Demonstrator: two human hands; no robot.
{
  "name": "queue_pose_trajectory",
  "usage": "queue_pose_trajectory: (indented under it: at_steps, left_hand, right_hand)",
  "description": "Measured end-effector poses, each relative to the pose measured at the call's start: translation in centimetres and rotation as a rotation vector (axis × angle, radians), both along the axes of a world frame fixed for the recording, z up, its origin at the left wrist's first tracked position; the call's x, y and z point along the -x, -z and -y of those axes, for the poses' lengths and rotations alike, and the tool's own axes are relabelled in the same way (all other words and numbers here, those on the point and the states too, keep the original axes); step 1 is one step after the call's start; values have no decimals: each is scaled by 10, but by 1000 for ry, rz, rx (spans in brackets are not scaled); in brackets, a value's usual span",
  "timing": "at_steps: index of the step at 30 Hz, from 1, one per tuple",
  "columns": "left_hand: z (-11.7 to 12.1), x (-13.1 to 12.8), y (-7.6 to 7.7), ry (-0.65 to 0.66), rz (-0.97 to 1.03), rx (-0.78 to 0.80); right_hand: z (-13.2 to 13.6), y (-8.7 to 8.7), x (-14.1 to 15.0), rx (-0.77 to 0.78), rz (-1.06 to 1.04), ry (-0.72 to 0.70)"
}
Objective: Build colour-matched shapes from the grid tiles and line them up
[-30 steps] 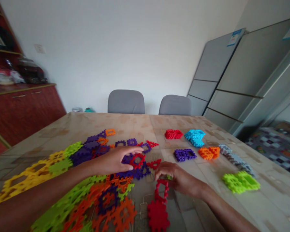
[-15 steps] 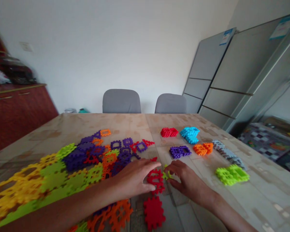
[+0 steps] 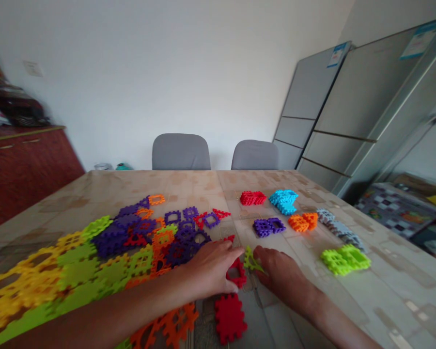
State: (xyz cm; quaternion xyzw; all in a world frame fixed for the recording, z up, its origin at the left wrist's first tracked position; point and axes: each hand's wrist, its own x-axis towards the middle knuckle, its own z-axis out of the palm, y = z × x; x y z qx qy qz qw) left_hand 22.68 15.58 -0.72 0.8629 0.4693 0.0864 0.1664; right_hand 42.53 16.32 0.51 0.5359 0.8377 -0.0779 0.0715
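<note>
Head view: green triangle [image 3: 252, 261] held in right fingers [image 3: 261, 254]

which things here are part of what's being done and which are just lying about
Likely part of it: red frame at left hand; green piece at right hand; loose pieces; small stacks

Just there: chairs; cabinet; fridge

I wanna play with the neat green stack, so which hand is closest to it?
The right hand. It's just left of the green stack, with bare table between. The left hand is farther away, over by the red frame piece.
</note>
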Motion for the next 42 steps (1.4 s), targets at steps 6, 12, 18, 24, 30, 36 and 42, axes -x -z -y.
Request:
queue_pose_trajectory:
  at_steps: [6,12,18,24,30,36,42]
  left_hand:
    - [-10,16,-18,-61,115,26]
    - [-23,43,-29,-166,226,23]
    - [-16,50,-22,-185,204,45]
    - [-12,48,-19,-170,164,30]
    - [-6,27,-20,-147,73,-19]
    - [3,-6,-11,-123,-1,-86]
    - [4,-6,-17,-118,-41,-117]
  right_hand:
    - [-1,2,-8,-52,-4,67]
    - [-2,0,-5,-68,-350,-335]
    - [3,5,7,32,-483,-512]
    - [4,3,8,8,-314,-328]
    - [-6,3,-4,-142,-363,-204]
    - [-12,0,-15,-146,-374,-130]
    - [-13,2,-17,-107,-399,-169]
